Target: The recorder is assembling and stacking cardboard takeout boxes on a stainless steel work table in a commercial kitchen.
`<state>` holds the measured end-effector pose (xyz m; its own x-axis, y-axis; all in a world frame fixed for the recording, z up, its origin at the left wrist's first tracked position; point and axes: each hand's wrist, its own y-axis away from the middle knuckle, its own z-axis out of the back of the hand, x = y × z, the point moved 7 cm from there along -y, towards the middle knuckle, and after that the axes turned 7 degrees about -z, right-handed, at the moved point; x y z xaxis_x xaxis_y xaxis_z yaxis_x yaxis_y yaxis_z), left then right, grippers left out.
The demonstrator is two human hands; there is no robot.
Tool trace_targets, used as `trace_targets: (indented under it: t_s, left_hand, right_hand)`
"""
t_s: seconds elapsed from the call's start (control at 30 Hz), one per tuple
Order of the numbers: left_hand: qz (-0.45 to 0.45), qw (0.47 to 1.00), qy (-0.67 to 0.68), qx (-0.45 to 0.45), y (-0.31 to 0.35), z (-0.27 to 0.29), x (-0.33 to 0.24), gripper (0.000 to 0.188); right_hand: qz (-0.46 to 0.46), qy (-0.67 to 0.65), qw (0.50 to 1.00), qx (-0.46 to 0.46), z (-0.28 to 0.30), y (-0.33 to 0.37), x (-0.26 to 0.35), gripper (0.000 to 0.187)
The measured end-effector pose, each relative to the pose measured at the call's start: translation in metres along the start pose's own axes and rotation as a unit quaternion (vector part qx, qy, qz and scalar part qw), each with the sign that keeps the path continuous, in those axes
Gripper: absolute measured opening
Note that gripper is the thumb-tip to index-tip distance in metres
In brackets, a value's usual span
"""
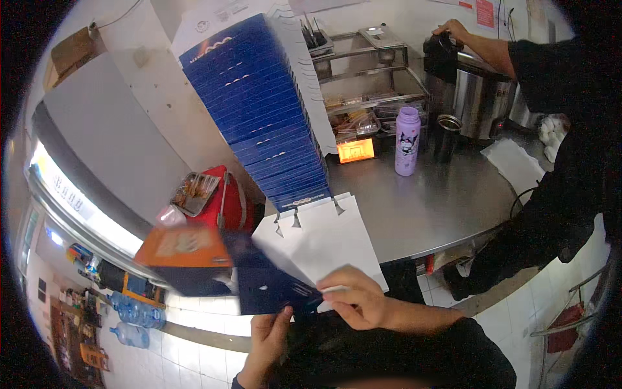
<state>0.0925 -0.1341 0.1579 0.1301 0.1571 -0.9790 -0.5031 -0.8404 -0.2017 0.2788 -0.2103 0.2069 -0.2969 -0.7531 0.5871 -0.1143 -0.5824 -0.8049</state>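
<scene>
A dark blue carton with an orange panel is held low in front of me, partly folded into shape and somewhat blurred. My left hand grips its lower edge, thumb on the blue side. At the right corner of the carton, my right hand has its fingers closed on the narrow end. Just beyond, white flat carton blanks lie on the table edge. A tall leaning stack of blue carton blanks rises behind them.
On the steel table stand a purple bottle, a dark tumbler and a lit orange screen. A co-worker's hand is at a black handle by a steel pot. A red bag with a food tray sits left.
</scene>
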Motion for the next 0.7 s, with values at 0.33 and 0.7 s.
trace_targets:
  t_s: [0.33, 0.7]
  left_hand:
    - [-0.028, 0.951, -0.307, -0.015, -0.01, 0.013, 0.007, 0.017]
    - [-0.105, 0.914, -0.39, 0.016, -0.014, 0.009, -0.009, 0.013]
  right_hand:
    - [-0.161, 0.163, 0.973, 0.014, -0.015, -0.004, -0.068, 0.041]
    - [-0.033, 0.155, 0.975, 0.157, -0.046, -0.009, -0.044, 0.022]
